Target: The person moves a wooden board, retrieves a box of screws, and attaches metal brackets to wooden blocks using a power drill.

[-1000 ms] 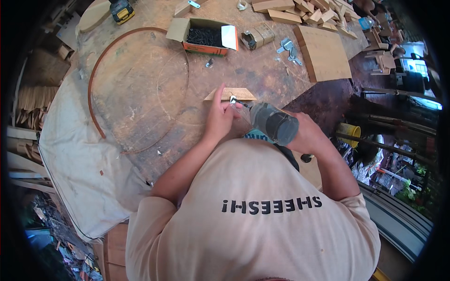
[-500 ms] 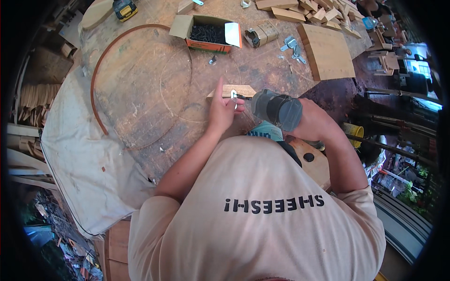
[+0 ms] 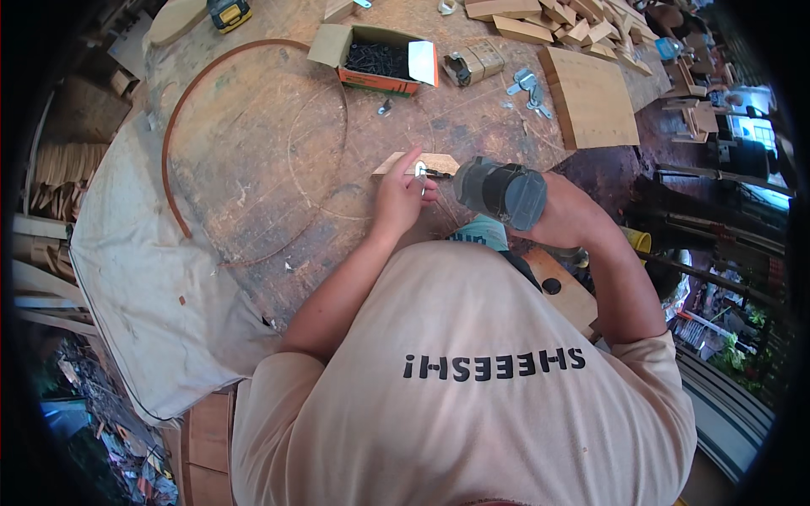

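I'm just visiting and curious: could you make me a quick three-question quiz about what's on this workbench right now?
1. True or false: the right hand grips a grey power driver aimed at the small wooden piece.
2. What does the left hand do? A) rests on the open cardboard box B) steadies a small metal part on the small wooden piece C) lifts the square wooden board
3. Fill in: the open cardboard box holds dark ____.

Key: 1 true; 2 B; 3 screws.
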`<act>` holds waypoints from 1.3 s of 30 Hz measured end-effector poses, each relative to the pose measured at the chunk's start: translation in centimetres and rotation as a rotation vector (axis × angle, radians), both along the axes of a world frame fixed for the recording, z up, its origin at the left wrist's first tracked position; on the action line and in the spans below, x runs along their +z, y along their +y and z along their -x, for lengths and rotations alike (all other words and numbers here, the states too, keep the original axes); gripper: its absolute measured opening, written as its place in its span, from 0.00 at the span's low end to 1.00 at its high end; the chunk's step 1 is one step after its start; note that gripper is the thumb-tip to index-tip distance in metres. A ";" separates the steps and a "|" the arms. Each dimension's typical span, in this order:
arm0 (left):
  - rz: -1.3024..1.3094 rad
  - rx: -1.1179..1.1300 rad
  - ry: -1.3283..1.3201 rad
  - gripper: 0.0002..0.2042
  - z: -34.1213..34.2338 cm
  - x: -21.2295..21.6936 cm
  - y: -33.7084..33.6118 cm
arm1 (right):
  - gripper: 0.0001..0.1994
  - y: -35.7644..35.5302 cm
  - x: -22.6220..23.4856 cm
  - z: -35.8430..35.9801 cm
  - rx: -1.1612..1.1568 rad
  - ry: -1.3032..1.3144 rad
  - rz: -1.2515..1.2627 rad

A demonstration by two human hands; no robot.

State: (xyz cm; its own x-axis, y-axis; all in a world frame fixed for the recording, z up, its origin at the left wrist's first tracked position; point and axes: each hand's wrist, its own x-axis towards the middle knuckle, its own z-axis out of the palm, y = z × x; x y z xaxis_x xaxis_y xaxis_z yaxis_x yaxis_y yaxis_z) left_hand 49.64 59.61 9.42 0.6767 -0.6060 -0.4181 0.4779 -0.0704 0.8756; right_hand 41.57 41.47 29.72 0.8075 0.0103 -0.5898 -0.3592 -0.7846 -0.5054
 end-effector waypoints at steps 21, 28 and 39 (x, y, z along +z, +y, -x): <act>-0.005 0.048 0.030 0.19 0.2 -0.5 -0.5 | 0.13 -2.0 -1.9 1.3 0.142 -0.111 0.002; -0.021 0.050 -0.005 0.13 0.3 -0.4 -0.4 | 0.13 -1.3 -0.9 1.0 0.168 -0.166 0.011; 0.008 0.035 -0.008 0.18 -0.2 -0.8 -0.5 | 0.13 0.0 -0.6 1.2 0.027 -0.103 0.022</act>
State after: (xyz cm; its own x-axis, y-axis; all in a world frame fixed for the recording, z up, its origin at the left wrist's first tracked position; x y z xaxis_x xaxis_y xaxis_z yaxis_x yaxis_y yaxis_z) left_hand 49.79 59.14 8.66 0.7008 -0.5852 -0.4079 0.4732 -0.0464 0.8797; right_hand 40.35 41.49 29.13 0.8632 0.0208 -0.5045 -0.2852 -0.8043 -0.5212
